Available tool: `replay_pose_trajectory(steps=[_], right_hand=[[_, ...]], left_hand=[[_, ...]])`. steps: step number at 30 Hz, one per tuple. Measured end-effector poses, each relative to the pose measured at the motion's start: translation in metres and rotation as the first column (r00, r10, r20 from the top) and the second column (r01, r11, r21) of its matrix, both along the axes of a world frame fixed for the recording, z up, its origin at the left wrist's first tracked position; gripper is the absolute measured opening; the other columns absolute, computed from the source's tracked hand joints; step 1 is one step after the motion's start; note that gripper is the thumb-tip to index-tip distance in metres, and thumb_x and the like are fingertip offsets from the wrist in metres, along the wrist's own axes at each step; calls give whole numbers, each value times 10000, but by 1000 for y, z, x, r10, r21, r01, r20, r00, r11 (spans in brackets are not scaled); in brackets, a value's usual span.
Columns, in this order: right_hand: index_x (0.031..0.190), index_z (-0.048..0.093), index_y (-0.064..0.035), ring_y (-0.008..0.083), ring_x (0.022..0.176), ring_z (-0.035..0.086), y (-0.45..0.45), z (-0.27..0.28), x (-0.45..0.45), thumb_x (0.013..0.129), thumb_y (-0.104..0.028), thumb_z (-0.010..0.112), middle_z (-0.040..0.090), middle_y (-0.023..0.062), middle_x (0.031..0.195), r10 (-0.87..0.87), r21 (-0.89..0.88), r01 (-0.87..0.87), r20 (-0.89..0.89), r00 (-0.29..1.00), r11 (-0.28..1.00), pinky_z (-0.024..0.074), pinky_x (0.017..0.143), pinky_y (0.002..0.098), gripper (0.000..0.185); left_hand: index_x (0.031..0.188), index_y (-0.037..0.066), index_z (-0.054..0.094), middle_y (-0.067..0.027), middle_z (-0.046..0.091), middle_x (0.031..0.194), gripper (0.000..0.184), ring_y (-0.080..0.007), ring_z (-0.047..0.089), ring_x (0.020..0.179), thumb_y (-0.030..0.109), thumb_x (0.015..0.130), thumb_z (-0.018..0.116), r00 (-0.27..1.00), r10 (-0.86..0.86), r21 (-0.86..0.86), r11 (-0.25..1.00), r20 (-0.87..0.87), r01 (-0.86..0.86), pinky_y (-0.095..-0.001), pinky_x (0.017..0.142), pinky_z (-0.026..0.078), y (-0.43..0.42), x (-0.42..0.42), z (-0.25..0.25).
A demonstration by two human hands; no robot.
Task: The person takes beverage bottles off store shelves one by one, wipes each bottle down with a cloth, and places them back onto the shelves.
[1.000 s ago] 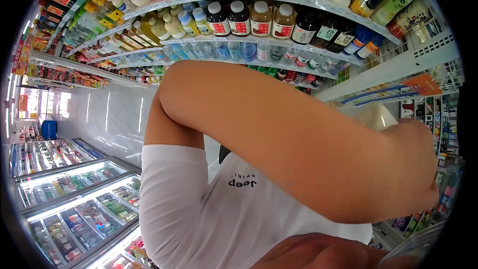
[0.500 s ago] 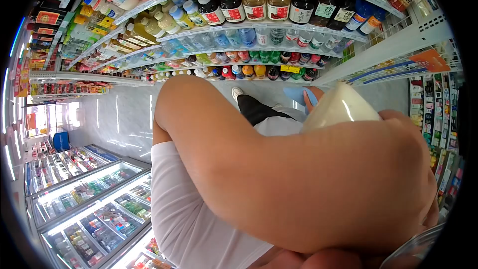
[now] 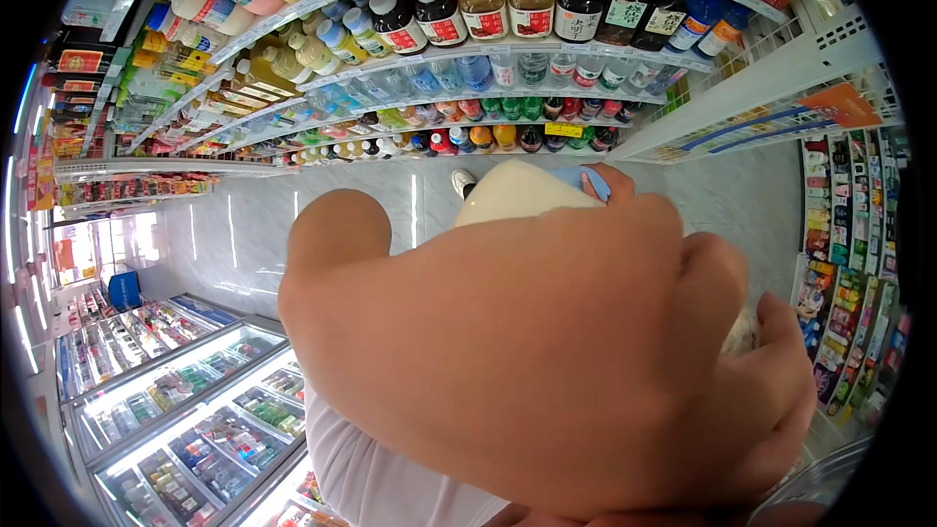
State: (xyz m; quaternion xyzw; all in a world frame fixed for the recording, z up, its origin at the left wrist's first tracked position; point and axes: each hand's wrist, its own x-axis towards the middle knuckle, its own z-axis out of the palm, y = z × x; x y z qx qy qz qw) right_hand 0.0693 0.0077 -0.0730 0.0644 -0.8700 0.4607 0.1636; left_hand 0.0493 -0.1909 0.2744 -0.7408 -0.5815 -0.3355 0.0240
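My left arm crosses close in front of the camera, its elbow to the left. At the right, my left hand (image 3: pixel 717 283) is closed, its fingers curled around a see-through thing (image 3: pixel 744 332) that is mostly hidden. Beyond the forearm shows a smooth, glossy cream-coloured object (image 3: pixel 522 190), tapering upward; its lower part is covered, so I cannot tell its kind. Just right of it, my right hand (image 3: pixel 617 181) grips a light blue cloth (image 3: pixel 586 181); most of that hand is hidden behind the left one.
Ahead, curved shelves (image 3: pixel 429 63) carry rows of drink bottles (image 3: pixel 483 5). Glass-topped freezers (image 3: pixel 190 400) stand lower left, with a blue box (image 3: pixel 124 290) behind them. More stocked shelves (image 3: pixel 844 234) are at the right. Grey floor (image 3: pixel 381 176) lies between.
My left forearm has swung left and lower, bringing its hand into fuller view. The cream-coloured object has shifted left. The blue cloth stays near the same place, with more of the hand on it showing.
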Motion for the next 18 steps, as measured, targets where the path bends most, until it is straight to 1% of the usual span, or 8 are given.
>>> replay_pose_trajectory(steps=[1, 3, 5, 7, 10, 13, 16, 18], right_hand=[[983, 711, 4, 367, 785, 671, -1, 1, -2, 922, -171, 676, 708, 179, 897, 2, -1, -2, -3, 1000, 1000, 534, 724, 425, 189], [980, 712, 4, 368, 781, 671, 9, -32, 3, 922, -174, 677, 708, 178, 894, -19, -20, 20, 52, 998, 1000, 534, 724, 424, 190], [981, 711, 5, 369, 780, 670, 15, -35, 2, 924, -179, 676, 709, 177, 895, -32, -37, 36, 108, 994, 999, 535, 725, 422, 196], [984, 710, 6, 371, 781, 670, 13, -26, 3, 926, -186, 674, 709, 176, 900, -33, -62, 44, 172, 985, 997, 537, 726, 418, 204], [984, 711, 6, 371, 781, 667, 10, -29, 2, 935, -209, 667, 710, 176, 905, -73, -30, 74, 53, 996, 997, 535, 723, 417, 224], [979, 713, 3, 369, 786, 669, 10, -22, 3, 938, -220, 663, 711, 176, 909, -60, 2, 60, 46, 997, 998, 535, 724, 417, 232], [977, 713, 1, 369, 787, 670, 10, -22, 1, 936, -220, 665, 709, 178, 901, -32, 14, 31, 106, 994, 999, 535, 725, 416, 230], [977, 713, 1, 369, 786, 668, 9, -28, -3, 933, -218, 667, 707, 177, 896, -48, 4, 47, 112, 993, 999, 535, 726, 416, 228]], left_hand=[[1056, 95, 723, -117, 729, 973, 370, -269, 715, 833, 176, 706, 809, 1000, 8, 2, 1000, 4, -8, -356, 679, 555, -2, 1, -1], [1061, 92, 722, -119, 729, 978, 380, -270, 715, 834, 173, 702, 815, 1000, 27, 18, 999, 6, -27, -355, 683, 556, -5, -1, -5], [1067, 89, 720, -120, 729, 983, 391, -271, 714, 836, 170, 698, 821, 999, 48, 28, 998, 10, -49, -353, 687, 558, -7, -2, -7], [1073, 86, 718, -122, 729, 988, 402, -272, 714, 838, 166, 694, 827, 997, 71, 31, 997, 10, -72, -352, 692, 559, -9, -2, -9], [1081, 82, 716, -124, 729, 996, 418, -274, 713, 840, 161, 688, 835, 996, 92, 52, 994, 1, -92, -350, 698, 561, -9, -2, -13], [1090, 78, 714, -127, 729, 1003, 434, -276, 713, 843, 156, 683, 844, 993, 115, 73, 991, -8, -114, -349, 704, 563, -7, 3, -13], [1098, 74, 711, -129, 729, 1011, 451, -278, 712, 845, 151, 677, 852, 990, 138, 81, 987, -7, -137, -347, 711, 565, -11, -2, -19], [1104, 71, 710, -131, 730, 1016, 462, -280, 712, 847, 148, 673, 858, 987, 157, 92, 984, -20, -155, -346, 715, 566, -12, -4, -21]])
